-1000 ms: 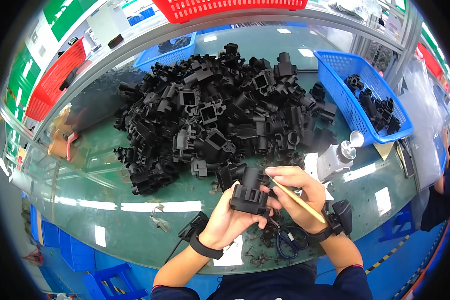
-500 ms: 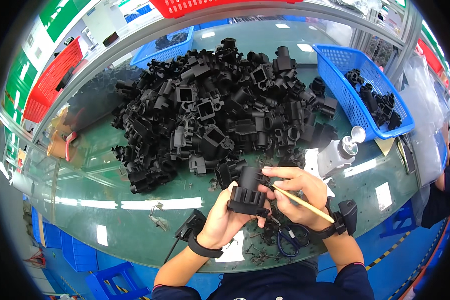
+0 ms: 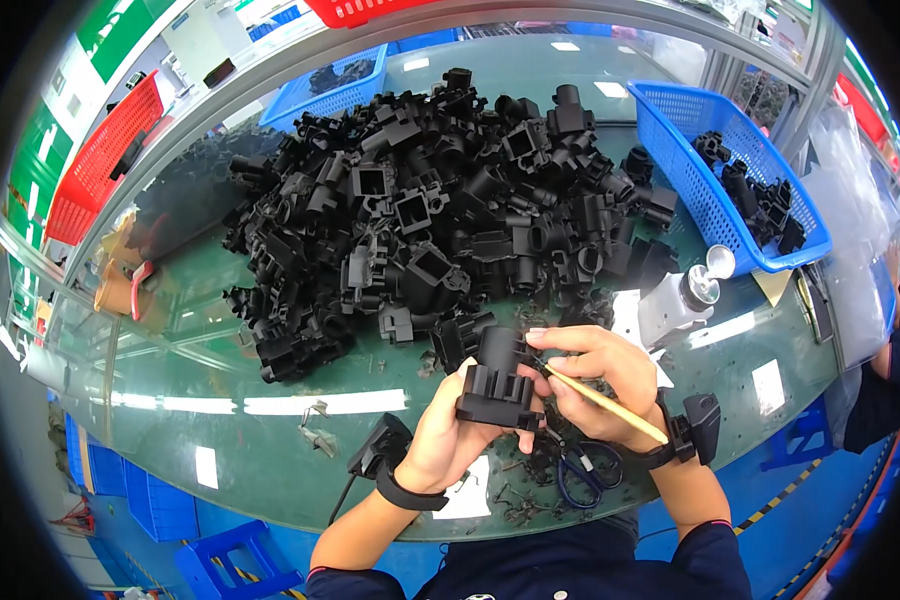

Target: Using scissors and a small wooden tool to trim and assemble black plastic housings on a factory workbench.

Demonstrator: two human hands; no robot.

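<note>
Landmark = pile of black molded parts (image 3: 420,230), mid-worktop (image 3: 210,350).

Held part (image 3: 495,400): black, blocky base with a cylinder on top, same sort as the pile. It's in the left hand (image 3: 440,445), just in front of the pile's near edge, cylinder end toward the pile. Left fingers are wrapped around it: thumb along its left side, the others behind and under, a fingertip or two showing on its right.

Right hand (image 3: 610,385) is in front of the pile's right half. Thumb and fingers (image 3: 570,340) pinch a slim pale-yellow stick tool (image 3: 610,405), slanted, one end toward the held part. Can't tell if the tool or the index fingertip touches it. Both wrists carry black straps with a boxy black unit.

Nearer than the pile, by the hands: scissors (image 3: 586,463) with dark blue handles, plus black scraps (image 3: 520,508) scattered on the worktop.

Right of the pile: white bottle (image 3: 670,312), its top flipped up; beyond it a blue basket (image 3: 685,170) with a few black parts (image 3: 750,195) inside.

Behind the pile, left: another blue basket (image 3: 315,108), dark contents, details too small. Left of the pile, farther out: red basket (image 3: 100,165), tilted.
</note>
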